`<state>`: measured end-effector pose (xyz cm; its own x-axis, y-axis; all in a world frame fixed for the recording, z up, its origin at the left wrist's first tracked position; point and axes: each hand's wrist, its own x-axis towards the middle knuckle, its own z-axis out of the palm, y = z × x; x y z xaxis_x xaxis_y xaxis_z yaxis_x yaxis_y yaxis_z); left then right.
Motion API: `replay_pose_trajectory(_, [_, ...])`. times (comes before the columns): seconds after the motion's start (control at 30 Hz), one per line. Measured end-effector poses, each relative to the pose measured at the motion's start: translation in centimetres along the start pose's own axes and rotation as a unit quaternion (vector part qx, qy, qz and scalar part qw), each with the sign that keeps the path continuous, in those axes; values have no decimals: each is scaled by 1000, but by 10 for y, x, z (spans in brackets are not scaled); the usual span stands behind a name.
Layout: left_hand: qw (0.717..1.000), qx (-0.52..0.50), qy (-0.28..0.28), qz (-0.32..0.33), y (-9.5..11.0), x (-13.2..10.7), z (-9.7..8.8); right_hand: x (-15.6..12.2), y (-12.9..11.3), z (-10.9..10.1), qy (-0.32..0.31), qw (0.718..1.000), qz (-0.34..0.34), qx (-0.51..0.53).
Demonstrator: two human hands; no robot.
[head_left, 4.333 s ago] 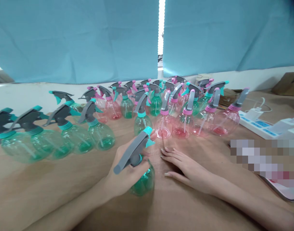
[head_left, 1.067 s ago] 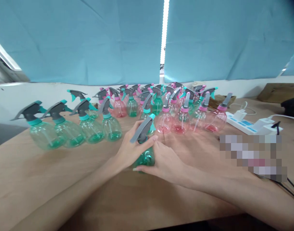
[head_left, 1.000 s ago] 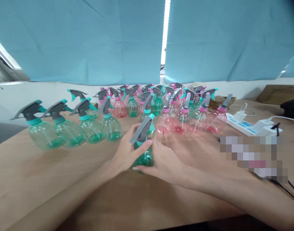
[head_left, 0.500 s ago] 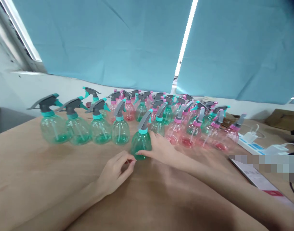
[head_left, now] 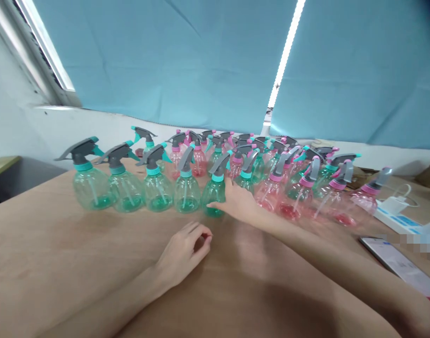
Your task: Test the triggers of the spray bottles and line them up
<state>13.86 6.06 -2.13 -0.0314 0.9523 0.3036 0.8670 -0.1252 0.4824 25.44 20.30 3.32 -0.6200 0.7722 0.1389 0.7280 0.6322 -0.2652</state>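
A green spray bottle (head_left: 214, 191) with a grey trigger and teal collar stands upright at the right end of a front row of green spray bottles (head_left: 125, 190). My right hand (head_left: 240, 205) wraps its right side, thumb low at the front. My left hand (head_left: 186, 248) rests on the brown table (head_left: 60, 267) a little nearer to me. Its fingers are loosely curled and hold nothing, and it is apart from the bottle.
Several pink spray bottles (head_left: 295, 197) stand to the right, with more green and pink ones crowded behind. A white power strip (head_left: 397, 219) and a phone (head_left: 401, 268) lie at the right. Blue curtains (head_left: 165, 61) hang behind the table.
My left hand let go of the bottle's head and dropped to the table. My right hand slid the bottle away into line with the green row. The view swung left.
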Motion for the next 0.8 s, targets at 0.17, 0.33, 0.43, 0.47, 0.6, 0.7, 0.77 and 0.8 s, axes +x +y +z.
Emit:
replay_pose_trajectory(0.17, [999, 31, -20, 39, -4, 0, 7, 7, 0, 0, -4, 1000, 10, 0])
replay_pose_trajectory(0.33, [992, 79, -60, 80, -4, -3, 12, 14, -1, 0, -6, 1000, 14, 5])
replay_pose_trajectory(0.43, [986, 117, -101, 66, -2, -5, 12, 14, 1, 0, -5, 1000, 9, 14])
replay_pose_trajectory(0.47, [984, 126, -111, 61, -2, -5, 11, 11, 3, 0, 3, 1000, 2, 22])
replay_pose_trajectory(0.6, [981, 134, -132, 56, -3, -5, 10, -12, 27, -3, 78, 991, -59, 95])
replay_pose_trajectory(0.7, [982, 128, -129, 59, -5, -4, 10, -32, 54, -10, 123, 982, -75, 123])
replay_pose_trajectory(0.77, [982, 127, -129, 58, -5, -4, 11, -38, 70, -15, 153, 979, -58, 123])
replay_pose_trajectory(0.8, [982, 127, -130, 56, -5, -4, 11, -39, 76, -17, 170, 976, -48, 125])
